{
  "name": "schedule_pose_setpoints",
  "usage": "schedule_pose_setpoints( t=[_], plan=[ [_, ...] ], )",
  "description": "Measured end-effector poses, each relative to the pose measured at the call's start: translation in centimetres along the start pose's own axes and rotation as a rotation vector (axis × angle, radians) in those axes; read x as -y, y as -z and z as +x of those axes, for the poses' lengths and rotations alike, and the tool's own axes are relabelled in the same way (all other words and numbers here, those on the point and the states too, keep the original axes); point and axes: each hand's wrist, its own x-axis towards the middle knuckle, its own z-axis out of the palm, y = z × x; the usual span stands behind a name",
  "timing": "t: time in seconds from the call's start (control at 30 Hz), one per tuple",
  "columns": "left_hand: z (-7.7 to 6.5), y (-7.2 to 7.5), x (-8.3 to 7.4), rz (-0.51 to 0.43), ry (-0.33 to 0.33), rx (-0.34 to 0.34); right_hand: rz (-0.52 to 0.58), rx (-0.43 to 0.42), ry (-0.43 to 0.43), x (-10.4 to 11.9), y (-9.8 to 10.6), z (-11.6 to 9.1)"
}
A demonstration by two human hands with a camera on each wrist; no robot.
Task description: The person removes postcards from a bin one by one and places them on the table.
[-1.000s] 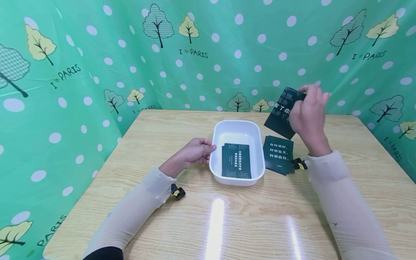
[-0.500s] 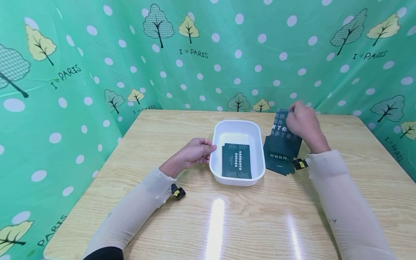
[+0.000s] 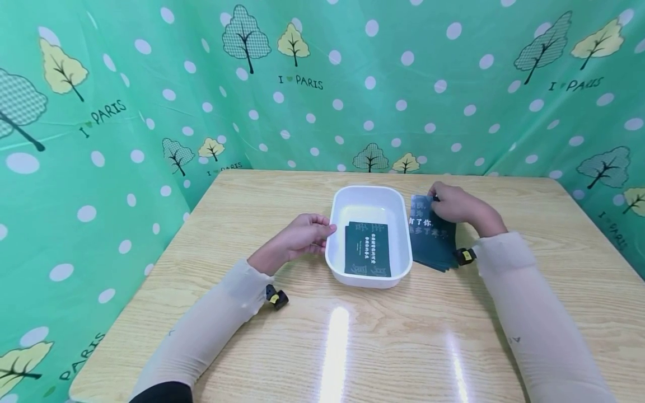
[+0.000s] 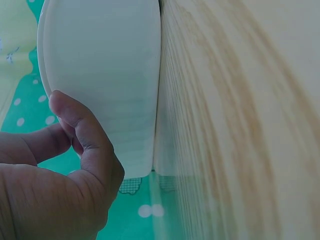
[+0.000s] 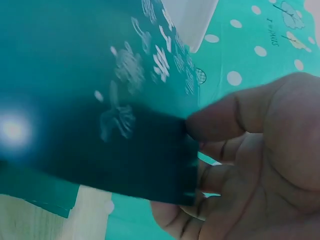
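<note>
My left hand [image 3: 302, 234] holds the left rim of a white plastic tray [image 3: 370, 283], its thumb at the rim. The left wrist view shows the tray's outer wall [image 4: 105, 90] beside that hand [image 4: 65, 175]. Inside the tray lie dark green printed cards [image 3: 368, 249], slightly fanned. My right hand [image 3: 456, 204] pinches the far edge of another dark green card [image 3: 428, 224] with white lettering, over a small pile to the right of the tray. Seen from the right wrist, thumb and fingers of the hand [image 5: 260, 155] grip the card [image 5: 100, 90] near its edge, above the pile [image 5: 40, 192].
Everything stands on a light wooden table [image 3: 272, 347]. A green polka-dot cloth with trees [image 3: 312, 129] hangs behind and to the left. Small black devices sit at both wrists, such as the left wrist device [image 3: 277, 296].
My right hand has come down with the card, from raised above the table to low over the pile, covering its top card. The left hand and tray stay put.
</note>
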Motion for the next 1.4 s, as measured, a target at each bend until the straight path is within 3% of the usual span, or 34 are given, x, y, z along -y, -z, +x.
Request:
schedule_pose_setpoints(
  t=[0.2, 0.47, 0.9, 1.4],
  plan=[
    [0.1, 0.0, 0.0, -0.001, -0.007, -0.001, -0.043, 0.053, 0.005, -0.5, -0.5, 0.3],
    [0.1, 0.1, 0.1, 0.002, 0.000, -0.003, -0.105, 0.081, -0.052, -0.6, -1.4, 0.5],
    [0.0, 0.0, 0.1, 0.000, 0.003, -0.003, -0.199, 0.103, -0.131, -1.1, -2.3, 0.9],
    [-0.2, 0.0, -0.2, 0.000, 0.008, 0.005, -0.297, 0.096, -0.142, -1.0, -2.5, 0.9]
  ],
)
